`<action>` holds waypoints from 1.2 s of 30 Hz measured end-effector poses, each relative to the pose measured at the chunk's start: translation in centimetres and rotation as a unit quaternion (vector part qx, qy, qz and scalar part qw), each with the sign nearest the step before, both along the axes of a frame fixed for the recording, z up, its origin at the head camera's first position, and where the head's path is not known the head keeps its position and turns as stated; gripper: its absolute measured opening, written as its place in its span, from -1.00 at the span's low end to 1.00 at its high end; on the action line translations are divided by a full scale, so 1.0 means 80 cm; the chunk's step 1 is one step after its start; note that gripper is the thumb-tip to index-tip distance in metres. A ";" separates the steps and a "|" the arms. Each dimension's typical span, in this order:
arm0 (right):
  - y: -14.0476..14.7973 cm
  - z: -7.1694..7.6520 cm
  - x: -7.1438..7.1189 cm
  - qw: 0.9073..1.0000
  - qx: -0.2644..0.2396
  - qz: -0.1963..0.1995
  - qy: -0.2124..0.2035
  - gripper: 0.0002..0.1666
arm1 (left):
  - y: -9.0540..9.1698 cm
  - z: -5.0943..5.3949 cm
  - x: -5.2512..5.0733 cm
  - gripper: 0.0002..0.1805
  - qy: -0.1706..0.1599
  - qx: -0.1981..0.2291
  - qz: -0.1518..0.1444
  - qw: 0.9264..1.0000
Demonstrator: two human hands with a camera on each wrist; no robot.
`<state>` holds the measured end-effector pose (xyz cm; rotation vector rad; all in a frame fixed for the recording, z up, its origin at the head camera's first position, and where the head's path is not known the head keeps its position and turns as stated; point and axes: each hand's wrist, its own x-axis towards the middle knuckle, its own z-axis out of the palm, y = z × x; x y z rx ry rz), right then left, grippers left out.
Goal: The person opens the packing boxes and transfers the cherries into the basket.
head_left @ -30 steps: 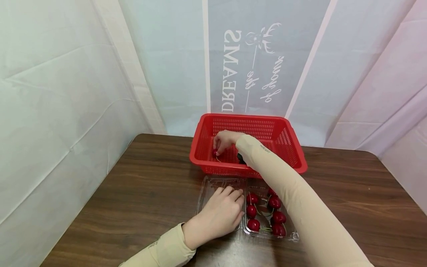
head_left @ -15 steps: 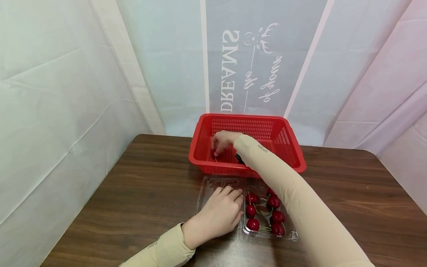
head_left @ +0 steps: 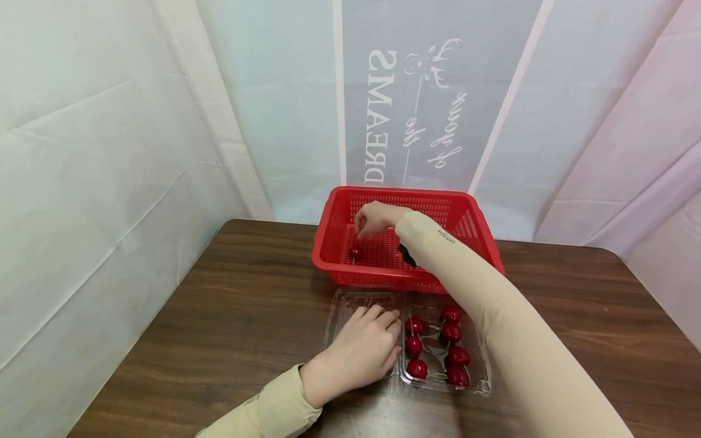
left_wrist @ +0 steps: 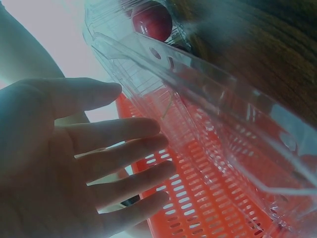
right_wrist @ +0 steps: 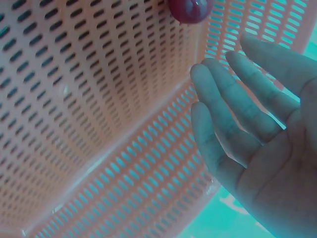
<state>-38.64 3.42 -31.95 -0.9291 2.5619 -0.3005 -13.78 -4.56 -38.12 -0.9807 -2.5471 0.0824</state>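
A cherry (head_left: 356,252) lies in the front left part of the red basket (head_left: 408,277); the right wrist view shows this cherry (right_wrist: 191,9) too. Above and behind it, inside the basket, my right hand (head_left: 376,219) is empty, its fingers (right_wrist: 230,106) relaxed and apart from the fruit. My left hand (head_left: 361,350) rests over the lid half of the clear plastic box (head_left: 336,316), fingers loosely extended and close to its edge in the left wrist view (left_wrist: 114,153). Several cherries (head_left: 451,331) with stems lie in the box's right half.
The basket stands at the back of the dark wooden table (head_left: 235,304), right behind the plastic box. A printed curtain (head_left: 405,109) hangs behind, with white cloth (head_left: 109,182) to the left. My right forearm (head_left: 493,304) crosses over the basket's front rim.
My right hand has let go of the cherry and moved up and slightly right, away from it. The cherry stays in the basket. My left hand has not visibly moved.
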 end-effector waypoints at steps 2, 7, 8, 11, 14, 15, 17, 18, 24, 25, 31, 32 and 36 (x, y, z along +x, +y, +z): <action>0.005 0.005 0.001 1.000 -0.001 0.002 0.005 -0.72 | 0.001 0.000 0.000 -0.63 -0.002 0.000 0.000 1.000; 0.015 0.014 0.002 0.999 0.005 0.015 0.031 -0.76 | 0.000 0.001 0.000 -0.62 -0.006 -0.001 0.002 1.000; 0.016 0.016 0.003 0.999 0.007 0.017 0.037 -0.78 | 0.000 0.001 0.000 -0.62 -0.007 -0.001 0.003 1.000; 0.020 0.023 0.006 0.999 0.006 0.015 0.040 -0.83 | 0.000 0.001 0.000 -0.62 -0.008 -0.001 0.004 1.000; 0.025 0.030 0.009 0.998 0.013 0.019 0.055 -0.86 | -0.001 0.001 0.000 -0.63 -0.009 0.000 0.005 1.000; 0.026 0.031 0.009 0.998 0.014 0.020 0.058 -0.86 | -0.001 0.001 0.000 -0.63 -0.010 0.001 0.005 1.000; 0.029 0.033 0.010 0.997 0.019 0.026 0.067 -0.86 | -0.001 0.001 0.000 -0.63 -0.012 0.002 0.004 1.000; 0.031 0.034 0.010 0.997 0.020 0.027 0.069 -0.86 | -0.001 0.001 0.000 -0.63 -0.012 0.002 0.004 1.000; 0.042 0.035 0.013 0.997 0.027 0.026 0.074 -0.84 | -0.001 0.002 0.001 -0.63 -0.009 0.000 0.000 1.000; 0.044 0.035 0.015 0.997 0.028 0.025 0.073 -0.83 | 0.000 0.002 0.001 -0.63 -0.008 0.000 -0.001 1.000; 0.055 0.037 0.021 0.997 0.029 0.016 0.072 -0.87 | 0.001 0.001 0.001 -0.63 -0.011 0.000 -0.001 1.000; 0.057 0.037 0.022 0.997 0.029 0.016 0.071 -0.88 | 0.001 0.001 0.001 -0.63 -0.012 0.000 -0.001 1.000; 0.066 0.040 0.026 0.997 0.031 0.015 0.070 -0.88 | 0.001 0.000 0.002 -0.63 -0.012 0.000 -0.001 1.000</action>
